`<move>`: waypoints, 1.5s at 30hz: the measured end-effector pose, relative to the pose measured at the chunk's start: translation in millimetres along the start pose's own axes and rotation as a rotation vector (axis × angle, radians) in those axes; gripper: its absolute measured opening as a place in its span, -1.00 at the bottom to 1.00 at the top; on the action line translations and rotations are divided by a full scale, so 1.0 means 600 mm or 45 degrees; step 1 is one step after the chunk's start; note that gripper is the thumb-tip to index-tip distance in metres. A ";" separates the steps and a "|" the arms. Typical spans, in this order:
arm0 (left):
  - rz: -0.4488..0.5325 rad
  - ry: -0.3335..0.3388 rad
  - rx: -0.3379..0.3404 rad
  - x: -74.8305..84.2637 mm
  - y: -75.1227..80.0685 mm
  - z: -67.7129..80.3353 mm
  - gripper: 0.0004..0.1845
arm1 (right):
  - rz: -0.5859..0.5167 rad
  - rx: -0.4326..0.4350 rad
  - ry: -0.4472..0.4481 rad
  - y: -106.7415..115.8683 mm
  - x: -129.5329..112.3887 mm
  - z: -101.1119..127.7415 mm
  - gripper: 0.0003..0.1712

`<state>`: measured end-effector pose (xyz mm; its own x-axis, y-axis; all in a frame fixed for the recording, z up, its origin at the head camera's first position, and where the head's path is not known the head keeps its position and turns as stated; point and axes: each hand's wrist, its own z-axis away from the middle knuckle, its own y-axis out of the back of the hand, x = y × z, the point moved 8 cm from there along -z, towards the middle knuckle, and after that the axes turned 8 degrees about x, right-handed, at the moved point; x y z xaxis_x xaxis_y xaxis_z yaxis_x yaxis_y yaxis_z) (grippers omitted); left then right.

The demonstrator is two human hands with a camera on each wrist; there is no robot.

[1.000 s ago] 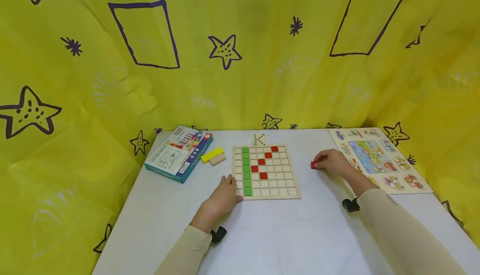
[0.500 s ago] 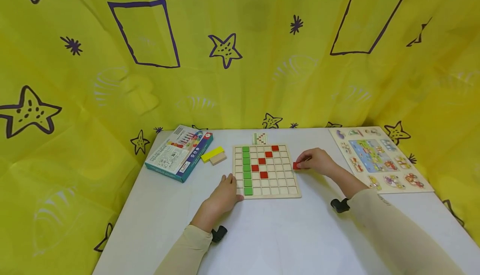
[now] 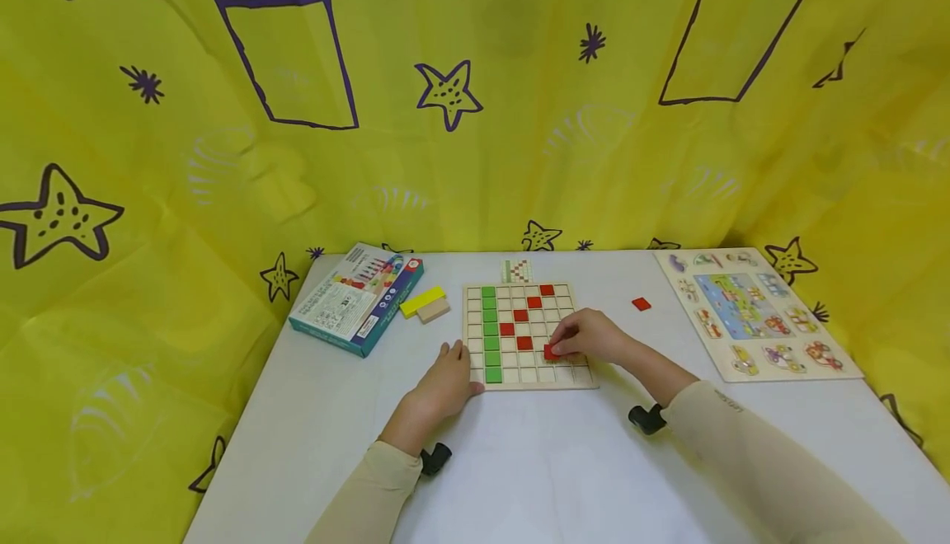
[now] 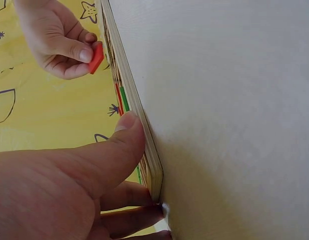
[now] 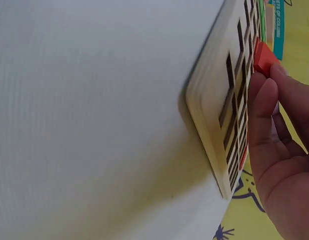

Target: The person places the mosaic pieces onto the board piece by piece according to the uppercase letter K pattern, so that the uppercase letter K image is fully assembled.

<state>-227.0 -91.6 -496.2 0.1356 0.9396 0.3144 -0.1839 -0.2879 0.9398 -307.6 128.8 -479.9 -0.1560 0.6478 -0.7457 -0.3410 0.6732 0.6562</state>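
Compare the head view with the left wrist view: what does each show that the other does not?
Only the head view shows the whole grid board from above, with its green column and placed red tiles, a loose red tile on the white table, the boxed game, the yellow and tan blocks and the picture puzzle board.

Only the left wrist view shows the board edge-on, with the left hand and its thumb pressed on the rim.

Both show the right hand pinching a red tile at the board.
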 end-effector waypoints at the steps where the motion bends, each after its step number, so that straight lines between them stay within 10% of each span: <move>1: -0.001 0.000 -0.002 0.000 0.000 0.000 -0.17 | -0.010 -0.009 -0.005 -0.005 -0.001 0.000 -0.94; 45: 0.008 -0.019 0.019 -0.001 -0.001 -0.001 -0.19 | 0.065 0.036 0.026 0.001 0.004 -0.001 -0.81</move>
<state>-227.5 -91.7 -497.1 0.1493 0.9348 0.3223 -0.1704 -0.2967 0.9396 -308.5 130.5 -481.3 -0.1916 0.6744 -0.7131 -0.3056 0.6494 0.6963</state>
